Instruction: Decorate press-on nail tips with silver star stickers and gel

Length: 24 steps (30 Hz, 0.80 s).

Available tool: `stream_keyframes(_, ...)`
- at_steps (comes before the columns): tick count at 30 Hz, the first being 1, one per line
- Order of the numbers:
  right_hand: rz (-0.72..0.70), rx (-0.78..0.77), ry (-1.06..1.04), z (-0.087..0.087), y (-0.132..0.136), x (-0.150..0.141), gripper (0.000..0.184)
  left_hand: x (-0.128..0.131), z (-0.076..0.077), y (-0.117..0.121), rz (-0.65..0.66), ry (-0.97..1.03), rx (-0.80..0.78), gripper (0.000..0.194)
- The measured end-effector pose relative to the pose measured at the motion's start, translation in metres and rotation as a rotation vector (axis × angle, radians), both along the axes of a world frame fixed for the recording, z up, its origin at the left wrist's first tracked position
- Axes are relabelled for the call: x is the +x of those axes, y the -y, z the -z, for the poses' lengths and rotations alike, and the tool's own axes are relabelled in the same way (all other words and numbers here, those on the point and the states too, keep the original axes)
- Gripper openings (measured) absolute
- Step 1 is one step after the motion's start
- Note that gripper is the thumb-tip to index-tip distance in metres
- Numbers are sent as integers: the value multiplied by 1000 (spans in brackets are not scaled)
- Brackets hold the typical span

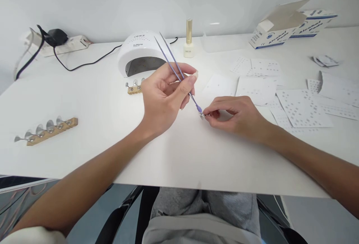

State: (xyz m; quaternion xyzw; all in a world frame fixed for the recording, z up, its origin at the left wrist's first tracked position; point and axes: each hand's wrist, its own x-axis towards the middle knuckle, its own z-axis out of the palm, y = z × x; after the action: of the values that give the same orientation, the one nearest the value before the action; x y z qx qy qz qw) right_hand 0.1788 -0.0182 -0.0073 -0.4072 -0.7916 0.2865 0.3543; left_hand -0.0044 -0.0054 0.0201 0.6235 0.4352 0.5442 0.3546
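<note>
My left hand (pixel 165 98) is closed around a pair of purple tweezers (pixel 174 66), its two thin prongs pointing up and to the left. The other, flattened end points down to the right and touches or nearly touches a small shiny piece (pixel 201 115). That piece sits at the fingertips of my right hand (pixel 235 116), which pinches a small metal holder (pixel 206 115) just above the table. Behind my left hand a short wooden stand (pixel 134 91) with metal holders is partly hidden. At the left lies a longer wooden stand (pixel 52 133) bearing several clear nail tips on metal holders.
A white nail lamp (pixel 134 45) stands at the back, beside a gold-capped polish bottle (pixel 189 42). Nail sticker sheets (pixel 303 107) spread across the right. Alcohol pad boxes (pixel 276 30) stand back right; a power strip (pixel 75 43) with cables lies back left.
</note>
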Motion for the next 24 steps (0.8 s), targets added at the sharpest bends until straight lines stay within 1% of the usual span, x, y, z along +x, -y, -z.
stream_keyframes(5,-6,1,1,1,-1,0,16,0,2,1,60,6,-42,8)
stream_keyframes(8,-8,1,-1,0,0,0,17,1,2,3,61,8,-52,7)
stream_keyframes(13,0,3,14,-2,1,0,17,3,1,4,95,44,-34,6)
stream_keyframes(19,-12,-20,42,-4,1,1,15,4,3,3,155,111,-12,9)
stream_keyframes(21,-10,-15,38,-3,1,1,15,4,3,3,155,114,-12,9)
stream_keyframes(24,-8,-14,23,-2,0,1,15,2,1,1,113,114,-13,10)
